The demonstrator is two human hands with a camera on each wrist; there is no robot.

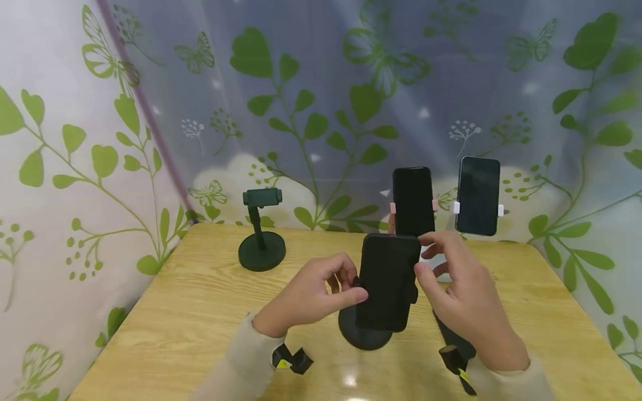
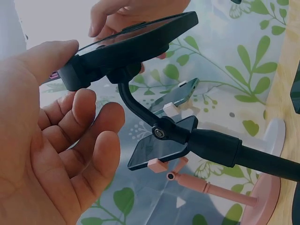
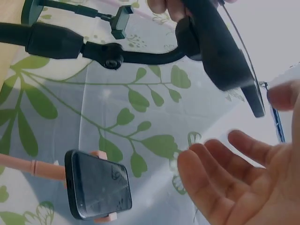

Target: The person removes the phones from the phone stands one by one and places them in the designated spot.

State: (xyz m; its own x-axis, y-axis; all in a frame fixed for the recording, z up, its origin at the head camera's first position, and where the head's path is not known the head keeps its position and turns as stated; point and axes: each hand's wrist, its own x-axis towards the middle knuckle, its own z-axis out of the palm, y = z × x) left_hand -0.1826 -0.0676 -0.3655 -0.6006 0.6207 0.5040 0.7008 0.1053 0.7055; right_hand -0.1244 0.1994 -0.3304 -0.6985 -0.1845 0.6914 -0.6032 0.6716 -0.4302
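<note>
A black phone (image 1: 388, 284) sits tilted upright in a black phone stand (image 1: 370, 338) at the front middle of the table. My left hand (image 1: 318, 292) pinches the stand's clamp at the phone's left side. In the left wrist view, the thumb lies over the clamp's end (image 2: 75, 75) and curled fingertips meet its underside. At the phone's right edge is my right hand (image 1: 466, 295), thumb and fingers spread apart. The right wrist view shows a gap between these fingers and the phone holder (image 3: 220, 61), with nothing gripped.
An unloaded dark green stand (image 1: 262, 250) is at the back left. Behind the right hand, a pink stand holds a dark phone (image 1: 413, 200) and a white one holds another phone (image 1: 478, 195). Under the right wrist lies a flat dark object (image 1: 453, 337), partly hidden.
</note>
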